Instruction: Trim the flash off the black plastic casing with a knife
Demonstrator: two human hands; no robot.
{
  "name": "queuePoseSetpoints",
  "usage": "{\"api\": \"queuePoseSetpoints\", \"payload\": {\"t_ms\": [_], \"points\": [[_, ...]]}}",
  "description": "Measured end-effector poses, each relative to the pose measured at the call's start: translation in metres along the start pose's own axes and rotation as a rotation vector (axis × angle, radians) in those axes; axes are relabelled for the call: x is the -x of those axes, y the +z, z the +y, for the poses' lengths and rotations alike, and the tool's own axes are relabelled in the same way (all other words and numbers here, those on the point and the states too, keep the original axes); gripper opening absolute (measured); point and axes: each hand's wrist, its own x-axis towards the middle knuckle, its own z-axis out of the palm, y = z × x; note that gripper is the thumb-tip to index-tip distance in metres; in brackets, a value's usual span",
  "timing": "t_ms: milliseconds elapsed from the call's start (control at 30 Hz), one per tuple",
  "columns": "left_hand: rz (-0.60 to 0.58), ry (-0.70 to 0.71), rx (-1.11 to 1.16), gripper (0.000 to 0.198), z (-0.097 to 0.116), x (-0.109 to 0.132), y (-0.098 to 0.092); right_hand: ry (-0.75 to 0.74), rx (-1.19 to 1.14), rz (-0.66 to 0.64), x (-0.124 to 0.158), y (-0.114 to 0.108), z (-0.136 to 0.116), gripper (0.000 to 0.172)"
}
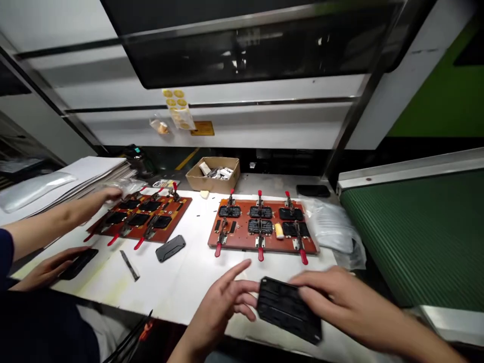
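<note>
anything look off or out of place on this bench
A small cream cylinder lies loose on the right fixture board among black parts; a black part sits askew on the table between boards. Held black panel looks fine.

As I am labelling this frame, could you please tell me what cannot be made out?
Head view:
Black plate: upper right edge covered by the right hand; ribs blurred.
Left hand: motion blur; grip on the plate unclear.
Cardboard box: contents too small.
Co-worker's hand: covers part of a black piece; arm cut by left edge.
</note>
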Motion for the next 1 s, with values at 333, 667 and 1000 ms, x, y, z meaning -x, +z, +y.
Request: {"api": "queuePoseSetpoints", "payload": {"t_ms": [333,667,1000], "points": [[0.475,0.061,0.095,0.065,0.023,0.039,-0.065,0.407,-0.602,0.057,-0.135,0.166,0.073,0.062],[0.663,0.18,0.137,0.074,0.039,0.04,-0.117,0.405,-0.335,0.083,-0.176,0.162,0.043,0.052],[0.784,0.219,-0.074,0.076,0.041,-0.039,-0.178,0.203,-0.897,0.166,-0.186,0.187,0.02,0.044]]}}
